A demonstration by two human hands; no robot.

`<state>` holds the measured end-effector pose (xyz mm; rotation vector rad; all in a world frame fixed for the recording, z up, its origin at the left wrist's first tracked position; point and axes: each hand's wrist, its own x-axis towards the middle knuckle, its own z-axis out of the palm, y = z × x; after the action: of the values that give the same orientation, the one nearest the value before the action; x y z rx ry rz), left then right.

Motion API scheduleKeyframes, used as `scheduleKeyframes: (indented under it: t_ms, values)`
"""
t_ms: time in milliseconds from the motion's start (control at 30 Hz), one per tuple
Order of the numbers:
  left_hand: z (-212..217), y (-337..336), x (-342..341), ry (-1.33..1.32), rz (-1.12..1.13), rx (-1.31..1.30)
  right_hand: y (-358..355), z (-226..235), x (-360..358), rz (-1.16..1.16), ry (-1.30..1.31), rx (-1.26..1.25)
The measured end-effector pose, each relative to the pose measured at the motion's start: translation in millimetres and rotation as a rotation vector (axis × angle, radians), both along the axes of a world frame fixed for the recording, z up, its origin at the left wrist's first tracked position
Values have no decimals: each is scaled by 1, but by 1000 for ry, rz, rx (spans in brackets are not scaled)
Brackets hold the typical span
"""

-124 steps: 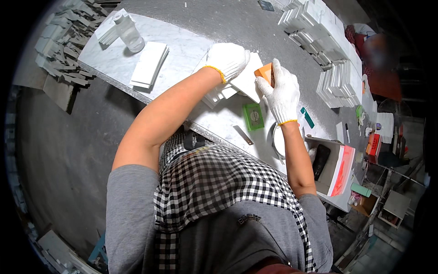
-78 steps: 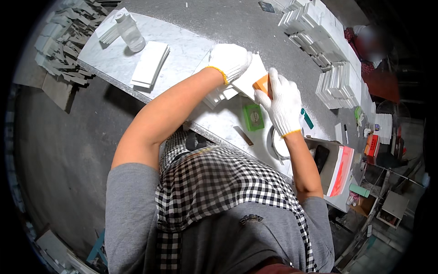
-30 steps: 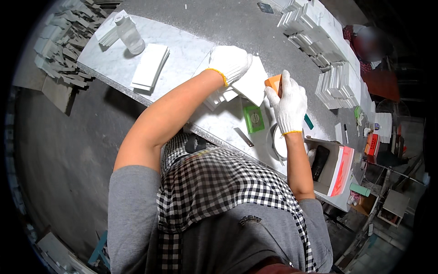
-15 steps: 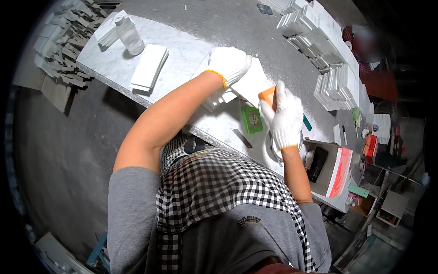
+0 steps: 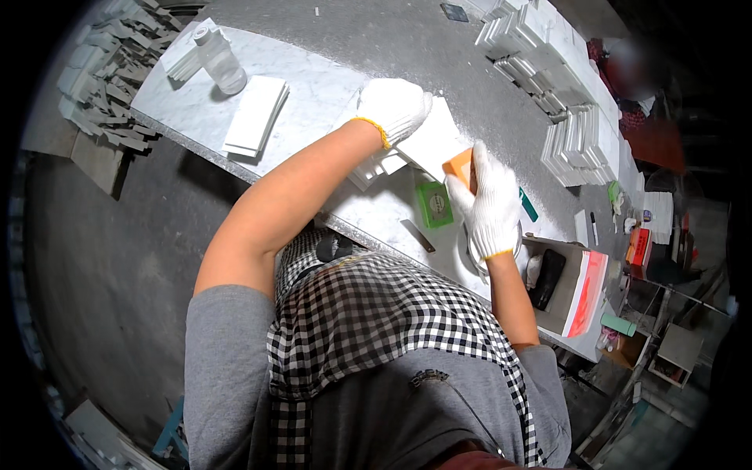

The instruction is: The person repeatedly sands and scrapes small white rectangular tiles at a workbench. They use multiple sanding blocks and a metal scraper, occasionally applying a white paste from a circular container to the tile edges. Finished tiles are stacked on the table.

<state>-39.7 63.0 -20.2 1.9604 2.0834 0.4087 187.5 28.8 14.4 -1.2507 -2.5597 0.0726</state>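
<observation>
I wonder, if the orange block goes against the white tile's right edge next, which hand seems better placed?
Probably the right hand: it grips the orange block close to that edge of the white tile, while the left hand rests on the tile.

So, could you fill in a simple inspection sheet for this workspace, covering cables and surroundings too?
Surface: pale marbled table.
Job's things: orange block beside a white slab.
Clutter: clear bottle, green box, narrow metal strip, open carton.
Hands: both gloved; left hand rests on the slab, fingertips unclear; right hand grips the block.
Cables: nothing clearly seen.
Surroundings: stacked white slabs at right, piled pale strips at left.
</observation>
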Motion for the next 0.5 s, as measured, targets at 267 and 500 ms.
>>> scheduleKeyframes:
  t_ms: [267,500]
  values:
    - [4,-2,0,47,6,-9,4,-6,1,5,-36,43]
    - [2,-1,3,26,-5,1,29,-5,-11,-46,1,104]
